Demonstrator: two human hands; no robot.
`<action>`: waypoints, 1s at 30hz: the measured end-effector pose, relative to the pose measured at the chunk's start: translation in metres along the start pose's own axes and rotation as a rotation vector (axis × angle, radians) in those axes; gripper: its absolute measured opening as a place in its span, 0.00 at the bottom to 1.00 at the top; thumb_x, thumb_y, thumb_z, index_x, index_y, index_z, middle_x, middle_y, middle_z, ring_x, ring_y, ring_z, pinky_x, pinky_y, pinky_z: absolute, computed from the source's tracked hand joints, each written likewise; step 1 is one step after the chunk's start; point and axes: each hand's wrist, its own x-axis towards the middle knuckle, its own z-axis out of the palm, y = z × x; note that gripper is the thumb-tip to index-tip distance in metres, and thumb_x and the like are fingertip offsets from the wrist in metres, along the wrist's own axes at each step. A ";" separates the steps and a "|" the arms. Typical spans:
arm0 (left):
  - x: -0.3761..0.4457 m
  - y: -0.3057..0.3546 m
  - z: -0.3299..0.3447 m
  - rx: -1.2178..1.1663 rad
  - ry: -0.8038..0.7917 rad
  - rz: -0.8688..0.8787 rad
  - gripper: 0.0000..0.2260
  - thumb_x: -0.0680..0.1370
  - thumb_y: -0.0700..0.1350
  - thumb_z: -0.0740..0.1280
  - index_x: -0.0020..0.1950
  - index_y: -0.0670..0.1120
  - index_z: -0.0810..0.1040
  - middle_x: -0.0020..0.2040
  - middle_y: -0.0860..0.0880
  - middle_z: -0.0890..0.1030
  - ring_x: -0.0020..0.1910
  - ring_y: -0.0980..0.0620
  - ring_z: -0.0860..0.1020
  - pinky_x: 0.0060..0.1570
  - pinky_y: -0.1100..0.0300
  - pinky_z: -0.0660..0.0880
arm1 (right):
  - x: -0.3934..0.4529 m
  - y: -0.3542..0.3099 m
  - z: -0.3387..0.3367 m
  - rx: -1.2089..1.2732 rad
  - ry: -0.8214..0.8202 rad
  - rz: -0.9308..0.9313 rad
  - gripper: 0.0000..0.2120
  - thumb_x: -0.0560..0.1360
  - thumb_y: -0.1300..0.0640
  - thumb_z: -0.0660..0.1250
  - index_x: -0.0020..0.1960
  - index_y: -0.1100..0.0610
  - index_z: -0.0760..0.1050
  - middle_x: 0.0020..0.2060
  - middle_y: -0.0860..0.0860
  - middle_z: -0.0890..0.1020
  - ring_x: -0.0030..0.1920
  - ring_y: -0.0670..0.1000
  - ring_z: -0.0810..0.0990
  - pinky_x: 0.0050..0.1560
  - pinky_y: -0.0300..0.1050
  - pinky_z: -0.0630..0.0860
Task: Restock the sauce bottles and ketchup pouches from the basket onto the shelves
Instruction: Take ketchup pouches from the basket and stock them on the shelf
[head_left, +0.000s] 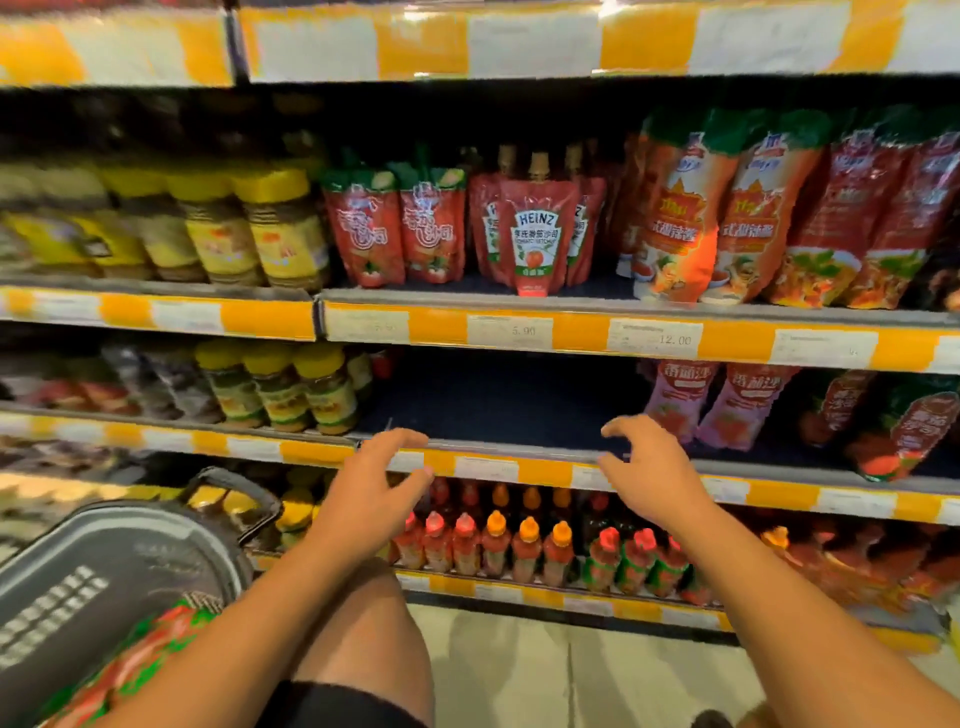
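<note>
Both hands, left hand (371, 480) and right hand (647, 467), hover with fingers spread, holding nothing, before the bare dark shelf gap (498, 400). Red-and-green ketchup pouches (150, 654) lie below-left in the grey plastic basket (78, 582); a careless reach could topple the pink pouches (722, 400) beside the right fingers.

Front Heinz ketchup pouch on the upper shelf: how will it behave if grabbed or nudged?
The Heinz pouch looks like soft film with a rigid spout, so it probably flexes under a squeeze. It stands on a narrow base at the shelf edge, so a nudge may tip it. The glossy surface could be slightly slippery.
</note>
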 end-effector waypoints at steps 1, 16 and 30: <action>-0.009 -0.008 -0.011 -0.006 0.008 -0.015 0.13 0.80 0.49 0.71 0.64 0.57 0.79 0.60 0.62 0.78 0.58 0.66 0.74 0.61 0.62 0.70 | -0.004 -0.012 0.009 -0.004 -0.030 -0.053 0.16 0.80 0.53 0.69 0.67 0.52 0.76 0.65 0.50 0.76 0.62 0.54 0.78 0.62 0.55 0.76; -0.146 -0.146 -0.150 0.008 0.278 -0.408 0.14 0.78 0.52 0.73 0.63 0.60 0.78 0.61 0.63 0.78 0.60 0.60 0.77 0.59 0.56 0.74 | -0.084 -0.250 0.134 0.079 -0.312 -0.670 0.18 0.79 0.48 0.68 0.69 0.45 0.74 0.65 0.41 0.73 0.66 0.42 0.70 0.68 0.42 0.69; -0.256 -0.299 -0.193 -0.022 0.457 -0.943 0.12 0.75 0.52 0.75 0.57 0.52 0.81 0.54 0.52 0.83 0.53 0.51 0.82 0.55 0.52 0.78 | -0.166 -0.360 0.269 -0.082 -0.736 -0.897 0.24 0.81 0.47 0.68 0.74 0.51 0.69 0.70 0.49 0.72 0.70 0.51 0.71 0.69 0.46 0.68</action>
